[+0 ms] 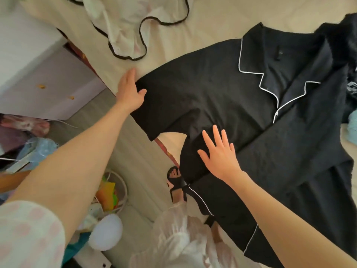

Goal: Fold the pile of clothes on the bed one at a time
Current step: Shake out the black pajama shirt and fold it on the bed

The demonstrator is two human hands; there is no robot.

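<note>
Shirt [222, 88] is the main thing: black pajama top with white piping, spread front-up on the bed [202, 22] and filling the middle and right of the frame, collar toward the upper right. Its lower part hangs off the bed edge at the bottom. Left hand [130, 89] sits at the end of the sleeve, center left; thumb lies on top of the cuff and the other fingers, held together, seem to run under the edge, so it looks like a loose pinch on the fabric. Right hand [218, 151] lies flat on the shirt's side below the armpit, fingers straight and spread apart.

Other stuff around: white garment [123, 22] with dark trim is crumpled at the top left of the bed, well apart from the shirt. More dark clothes [345, 41] are heaped at the right edge, touching the collar end. Off the bed, white drawers [38, 74] in the upper left, wire basket [116, 192] with colorful clutter at lower left, and a sandaled foot [175, 178] on the floor near the hem.
</note>
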